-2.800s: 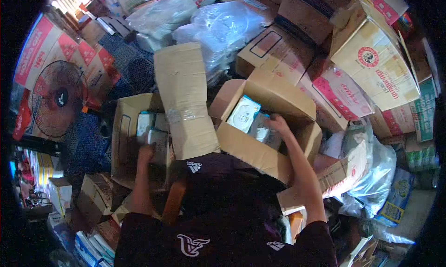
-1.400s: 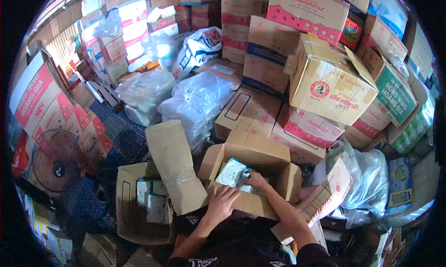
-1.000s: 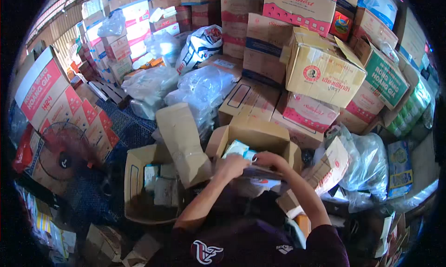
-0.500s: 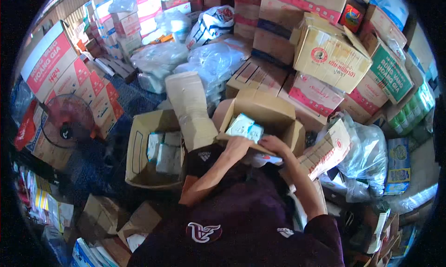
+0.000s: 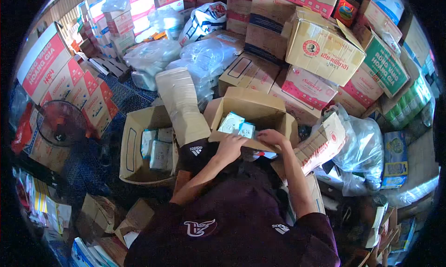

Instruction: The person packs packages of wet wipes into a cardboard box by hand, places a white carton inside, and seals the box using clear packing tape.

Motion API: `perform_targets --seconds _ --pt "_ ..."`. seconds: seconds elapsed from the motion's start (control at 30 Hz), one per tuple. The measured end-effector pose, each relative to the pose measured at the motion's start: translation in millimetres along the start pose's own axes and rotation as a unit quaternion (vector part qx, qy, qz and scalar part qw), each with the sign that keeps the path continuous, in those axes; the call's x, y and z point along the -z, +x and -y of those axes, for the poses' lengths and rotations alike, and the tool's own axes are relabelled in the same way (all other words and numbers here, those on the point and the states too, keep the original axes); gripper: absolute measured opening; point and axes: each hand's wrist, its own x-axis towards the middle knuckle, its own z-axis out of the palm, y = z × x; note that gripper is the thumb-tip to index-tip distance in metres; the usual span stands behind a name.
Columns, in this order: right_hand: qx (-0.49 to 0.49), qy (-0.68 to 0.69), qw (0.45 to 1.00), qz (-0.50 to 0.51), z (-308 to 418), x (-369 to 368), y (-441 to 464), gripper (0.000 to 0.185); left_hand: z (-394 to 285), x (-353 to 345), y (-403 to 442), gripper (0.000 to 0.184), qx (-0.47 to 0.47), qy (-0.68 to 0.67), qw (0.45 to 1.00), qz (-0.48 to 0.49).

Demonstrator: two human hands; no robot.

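Note:
An open cardboard box point(image 5: 251, 99) stands in front of my body. Small white packets with teal edges point(image 5: 231, 123) lie inside it. My left hand point(image 5: 231, 146) is at the box's near edge, right below the packets, its fingers bent together. Across from it, my right hand point(image 5: 272, 138) is curled at the same edge, beside a smaller packet point(image 5: 247, 129). What either hand's fingertips hold is hidden. To the left, a second open carton point(image 5: 125, 151) contains several similar packets point(image 5: 159, 155).
A tan cardboard stack point(image 5: 181, 104) rests between the two boxes. A fan point(image 5: 61, 123) stands at the left. Plastic bags point(image 5: 204, 55) and piled cartons point(image 5: 325, 48) fill the back. A torn carton point(image 5: 325, 141) and a clear bag point(image 5: 360, 146) are at the right.
The view has shifted slightly, so the surroundings sit a little further left. Both hands stay at the box's near edge, with the packets in much the same place.

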Motion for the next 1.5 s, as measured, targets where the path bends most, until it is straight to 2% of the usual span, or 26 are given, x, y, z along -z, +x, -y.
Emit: perform_targets --seconds 0.07,0.17,0.27,0.3,0.37,0.4,0.43,0.6,0.7,0.8,0.9,0.97,1.03,1.07,1.1,1.13,1.17,1.23,1.27,1.37,1.4,1.43,1.47,1.5 --pt "0.049 -0.151 0.987 -0.019 -36.9 -22.5 23.8 0.041 0.0 -5.4 -11.5 0.043 -0.034 0.034 0.996 -0.077" --pt "0.048 -0.133 0.990 0.001 -11.7 -10.9 9.1 0.041 1.4 0.3 -14.0 0.047 -0.018 -0.002 0.999 -0.031" --pt "0.099 -0.149 0.977 -0.114 -9.7 -21.2 0.0 0.032 9.1 1.4 -11.5 0.046 -0.018 -0.032 0.999 -0.022" --pt "0.078 -0.147 0.983 -0.073 -17.5 -19.3 10.3 0.028 10.3 1.9 -9.3 0.045 -0.019 -0.049 0.998 -0.018" --pt "0.168 -0.199 0.962 -0.078 -63.7 -41.7 43.6 0.024 14.0 -0.4 -7.8 0.046 -0.010 -0.070 0.997 -0.014" --pt "0.147 -0.328 0.933 0.019 -45.5 -29.7 40.8 0.023 16.5 -4.5 -7.4 0.046 -0.008 -0.075 0.997 -0.015" --pt "0.221 -0.289 0.929 -0.072 -53.2 -32.8 32.9 0.022 15.1 -3.7 -6.5 0.047 -0.003 -0.082 0.997 -0.016" --pt "0.151 -0.275 0.945 -0.088 -20.3 -23.5 6.9 0.023 15.5 -1.0 -9.7 0.047 0.000 -0.069 0.998 -0.015" --pt "0.113 -0.228 0.966 -0.044 -15.8 -17.1 14.9 0.026 17.0 -3.6 -9.8 0.046 -0.002 -0.067 0.997 -0.029" --pt "0.024 -0.125 0.990 -0.064 -20.0 -23.0 17.9 0.028 14.1 -2.5 -10.5 0.046 0.000 -0.061 0.998 -0.022" --pt "0.199 -0.239 0.946 -0.097 -52.2 -35.3 34.9 0.030 14.3 0.6 -8.0 0.046 0.010 -0.066 0.998 0.001" --pt "0.077 -0.145 0.984 -0.065 -3.6 -14.9 0.3 0.031 11.7 3.9 -8.4 0.046 0.016 -0.069 0.998 0.005" --pt "0.043 -0.132 0.989 -0.043 11.3 -1.5 -7.4 0.031 14.3 -1.3 -8.6 0.044 -0.009 -0.066 0.997 -0.033" --pt "0.071 -0.166 0.983 -0.036 8.0 -3.3 -4.2 0.031 15.4 -3.0 -8.1 0.042 -0.022 -0.063 0.996 -0.054" --pt "0.098 -0.201 0.974 -0.029 -5.8 -11.2 5.3 0.031 14.7 -0.6 -7.4 0.044 -0.015 -0.068 0.997 -0.032" --pt "0.066 -0.151 0.985 -0.050 -42.9 -32.4 34.1 0.029 13.4 3.1 -7.4 0.045 -0.007 -0.072 0.997 -0.010" --pt "0.224 -0.196 0.948 -0.110 -66.6 -42.6 45.6 0.029 12.2 5.9 -8.1 0.046 0.002 -0.077 0.997 0.011" --pt "0.181 -0.135 0.970 -0.091 -95.1 -56.7 69.1 0.026 17.3 4.2 -5.6 0.045 -0.010 -0.076 0.997 0.004" --pt "0.125 -0.249 0.960 0.025 -31.9 -19.4 28.9 0.032 19.3 2.0 -6.0 0.045 -0.014 -0.077 0.997 0.000" --pt "-0.023 -0.019 1.000 0.000 -0.2 -7.0 1.1 0.035 21.1 -10.2 -12.0 0.041 -0.014 -0.087 0.996 -0.023" --pt "0.100 -0.160 0.981 -0.037 -34.5 -21.7 23.3 0.035 20.3 -8.8 -11.4 0.039 -0.012 -0.090 0.996 -0.020" --pt "0.249 -0.162 0.950 -0.100 -55.3 -32.6 30.5 0.018 21.9 -8.2 -9.1 0.038 -0.011 -0.092 0.996 -0.020" --pt "0.211 -0.245 0.945 -0.050 -75.4 -40.1 52.0 0.019 25.7 -12.4 -8.5 0.036 -0.036 -0.106 0.993 -0.043" --pt "0.213 -0.154 0.961 -0.092 -61.2 -34.9 41.4 0.021 22.3 -8.4 -10.2 0.035 -0.027 -0.084 0.995 -0.039"
